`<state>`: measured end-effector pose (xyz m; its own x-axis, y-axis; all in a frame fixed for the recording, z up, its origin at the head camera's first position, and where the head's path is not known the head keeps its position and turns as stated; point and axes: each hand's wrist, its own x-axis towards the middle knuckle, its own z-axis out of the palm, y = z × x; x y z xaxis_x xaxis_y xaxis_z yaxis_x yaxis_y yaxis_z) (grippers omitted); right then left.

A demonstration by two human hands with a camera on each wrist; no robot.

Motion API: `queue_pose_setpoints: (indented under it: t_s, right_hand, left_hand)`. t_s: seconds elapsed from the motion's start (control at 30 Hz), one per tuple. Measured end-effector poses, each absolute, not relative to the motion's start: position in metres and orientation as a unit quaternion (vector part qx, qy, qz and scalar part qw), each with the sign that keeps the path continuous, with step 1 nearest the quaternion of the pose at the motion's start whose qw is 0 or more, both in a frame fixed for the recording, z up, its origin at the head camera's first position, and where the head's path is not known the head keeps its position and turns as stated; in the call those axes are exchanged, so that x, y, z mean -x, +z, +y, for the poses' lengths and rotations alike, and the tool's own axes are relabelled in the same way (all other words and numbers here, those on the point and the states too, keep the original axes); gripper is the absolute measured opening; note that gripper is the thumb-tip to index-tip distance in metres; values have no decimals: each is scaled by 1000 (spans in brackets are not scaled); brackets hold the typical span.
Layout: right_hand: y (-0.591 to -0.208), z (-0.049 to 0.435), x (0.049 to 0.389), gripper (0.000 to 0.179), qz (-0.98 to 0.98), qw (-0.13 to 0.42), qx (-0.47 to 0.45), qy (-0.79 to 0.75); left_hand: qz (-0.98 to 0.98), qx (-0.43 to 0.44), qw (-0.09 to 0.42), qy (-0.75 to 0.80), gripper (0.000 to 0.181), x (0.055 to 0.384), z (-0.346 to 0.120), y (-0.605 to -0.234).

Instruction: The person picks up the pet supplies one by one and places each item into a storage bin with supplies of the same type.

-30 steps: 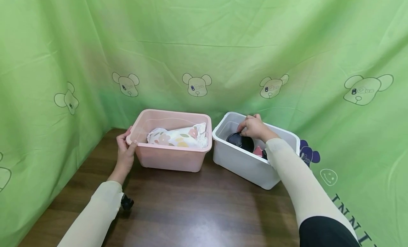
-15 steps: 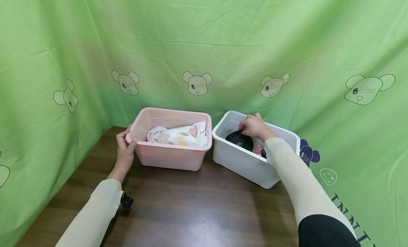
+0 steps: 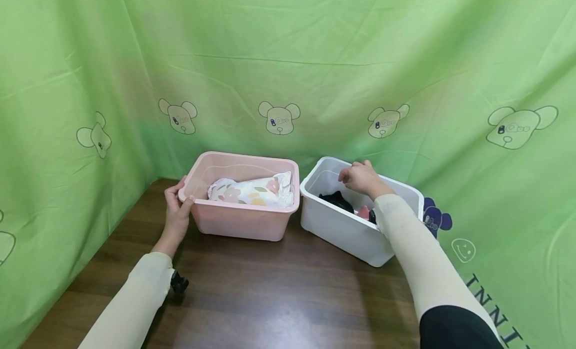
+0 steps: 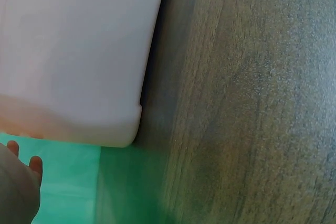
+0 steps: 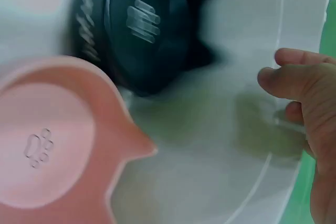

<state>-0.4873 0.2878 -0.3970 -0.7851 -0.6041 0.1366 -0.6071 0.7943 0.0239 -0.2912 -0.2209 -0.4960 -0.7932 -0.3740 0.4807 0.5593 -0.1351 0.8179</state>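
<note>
My left hand (image 3: pixel 177 210) grips the left end of the pink bin (image 3: pixel 245 224), thumb at the front of the rim. A floral-patterned white pouch (image 3: pixel 252 191) lies inside that bin. My right hand (image 3: pixel 362 180) is over the white bin (image 3: pixel 344 234), its fingers loosely bent around nothing. Below and apart from them, a black cat-eared pet bowl (image 3: pixel 337 202) with a paw print sits in the white bin. Blurred in the right wrist view, this black bowl (image 5: pixel 152 30) is beside a pink cat-eared pet bowl (image 5: pixel 47 145), also paw-printed.
Both bins stand side by side on a brown wooden table (image 3: pixel 270 289). A green curtain (image 3: pixel 279 64) with bear drawings hangs close behind them and along both sides. Another small black object (image 3: pixel 372 217) shows beside my right sleeve in the white bin.
My right hand has let go of the black pet bowl, which has dropped and tipped lower into the white bin. The left hand and pink bin have stayed in place.
</note>
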Motion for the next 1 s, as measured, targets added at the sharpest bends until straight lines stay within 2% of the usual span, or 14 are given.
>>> queue_pose_setpoints:
  t_s: [0.4,0.8,1.0]
  right_hand:
    - [-369,285,488,32,-943,34,-325,64]
    - [-322,287,466,32,-939,48,-331,74]
    - [-313,290,454,30,-939,54,-333,69]
  left_hand:
    - [-580,76,307,-750,49,292,-221,-499]
    - [-562,82,315,-760,49,297,-221,-500]
    - [-568,79,309,-759,47,297,-221,-501]
